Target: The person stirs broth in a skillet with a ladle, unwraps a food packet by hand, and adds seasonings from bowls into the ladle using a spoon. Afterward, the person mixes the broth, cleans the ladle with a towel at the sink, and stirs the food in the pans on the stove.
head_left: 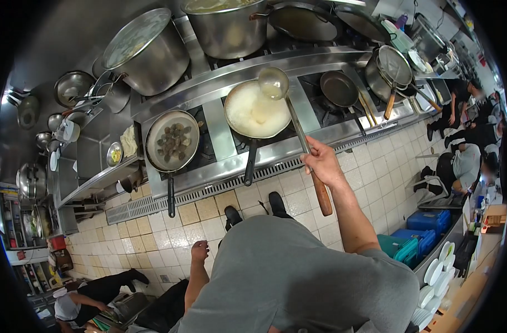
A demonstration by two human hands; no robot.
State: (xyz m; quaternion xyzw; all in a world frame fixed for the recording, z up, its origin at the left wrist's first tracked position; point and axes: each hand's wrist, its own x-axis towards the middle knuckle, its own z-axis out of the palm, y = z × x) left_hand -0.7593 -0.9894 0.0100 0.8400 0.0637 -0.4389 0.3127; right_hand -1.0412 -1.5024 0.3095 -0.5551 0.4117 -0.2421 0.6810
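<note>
My right hand (323,162) is closed around the metal shaft of a long ladle (299,131) with a wooden handle end. The ladle's round bowl is over the far right rim of a frying pan (250,145) full of pale, frothy liquid (253,114); whether it touches the pan I cannot tell. My left hand (199,251) hangs low at my side over the floor, fingers curled, with nothing visible in it. To the left, another frying pan (160,164) holds several dark, shell-like pieces (174,143) on the stove.
Two large stockpots (156,61) stand behind the burners. A small black pan (339,89) and strainers (395,64) are to the right. A metal counter (92,161) adjoins the stove on the left. Blue bins (428,222) and stacked plates (434,272) lie behind right. Other people (464,166) are nearby.
</note>
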